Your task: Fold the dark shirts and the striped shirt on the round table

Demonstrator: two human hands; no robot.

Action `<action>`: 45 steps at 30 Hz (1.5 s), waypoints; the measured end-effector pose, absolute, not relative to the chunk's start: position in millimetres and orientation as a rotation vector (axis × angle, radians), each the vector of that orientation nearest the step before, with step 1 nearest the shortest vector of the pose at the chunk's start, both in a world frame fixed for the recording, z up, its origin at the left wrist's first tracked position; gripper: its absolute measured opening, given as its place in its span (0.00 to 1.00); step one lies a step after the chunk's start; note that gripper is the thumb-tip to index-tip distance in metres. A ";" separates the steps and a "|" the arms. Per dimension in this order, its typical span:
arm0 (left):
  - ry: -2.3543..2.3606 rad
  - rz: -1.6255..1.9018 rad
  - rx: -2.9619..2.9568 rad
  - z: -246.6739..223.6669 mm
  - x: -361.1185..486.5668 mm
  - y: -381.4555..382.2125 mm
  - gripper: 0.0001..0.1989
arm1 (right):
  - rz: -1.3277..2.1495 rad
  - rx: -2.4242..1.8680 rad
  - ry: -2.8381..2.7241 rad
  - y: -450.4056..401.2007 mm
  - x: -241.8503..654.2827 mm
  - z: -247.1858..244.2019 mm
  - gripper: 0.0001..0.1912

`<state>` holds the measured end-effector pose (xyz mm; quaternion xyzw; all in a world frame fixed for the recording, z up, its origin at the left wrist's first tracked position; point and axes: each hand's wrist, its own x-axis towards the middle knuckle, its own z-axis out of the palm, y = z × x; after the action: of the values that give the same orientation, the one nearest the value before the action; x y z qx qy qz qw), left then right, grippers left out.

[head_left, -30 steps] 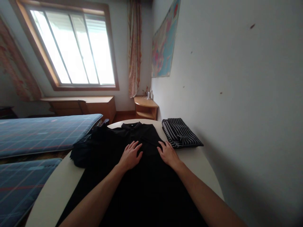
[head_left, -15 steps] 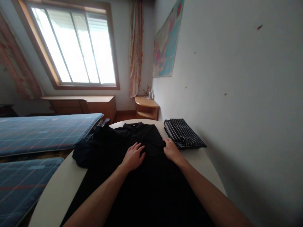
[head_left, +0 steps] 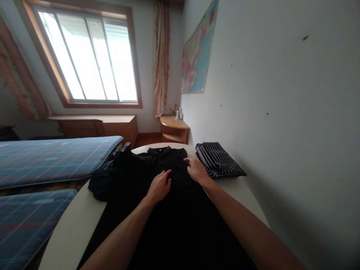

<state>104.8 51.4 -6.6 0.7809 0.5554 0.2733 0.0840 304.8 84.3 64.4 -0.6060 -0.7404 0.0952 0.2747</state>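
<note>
A black collared shirt (head_left: 174, 225) lies spread over a round cream table (head_left: 73, 232), its collar at the far edge. My left hand (head_left: 159, 186) rests on the middle of the shirt with the fingers stretched out. My right hand (head_left: 198, 170) is closed at the shirt's right side, near the sleeve, thumb and curled fingers at the black cloth. Just right of that hand sits a folded black-and-white striped cloth (head_left: 222, 159). At the table's left edge a bunched dark part of cloth (head_left: 104, 182) lies beside the shirt; where one ends and the other begins is too dark to tell.
Two blue plaid mattresses (head_left: 56, 155) stand close on the left. A white wall (head_left: 295, 150) runs along the right. Beyond the table are a wooden desk (head_left: 120, 119) under the window and a small corner shelf (head_left: 174, 122) with small items on top.
My right hand has moved left and slightly away from me, bringing the cloth at the shirt's right side inward. The left hand has stayed almost in place on the shirt.
</note>
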 end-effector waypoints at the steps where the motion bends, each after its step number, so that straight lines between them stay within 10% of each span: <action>1: 1.650 0.841 2.303 -5.3 104.3 51.2 0.23 | 0.271 -1.580 -1.997 83.5 297.4 64.3 0.25; 28: 1.556 0.942 2.404 -11.9 109.0 63.0 0.15 | 0.669 -1.603 -2.342 -9.1 307.1 50.1 0.10; 38: 1.610 0.999 2.372 -18.8 95.4 71.9 0.14 | 1.220 -1.109 -2.636 -32.6 305.2 58.6 0.45; 45: 1.548 0.868 2.436 -21.2 89.2 71.9 0.16 | 1.792 -0.920 -2.685 -45.6 298.6 67.7 0.46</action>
<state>89.2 71.9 -21.2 0.8066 0.5126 0.2874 0.0638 298.6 -45.6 67.7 -0.2726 -0.7952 0.5309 -0.1073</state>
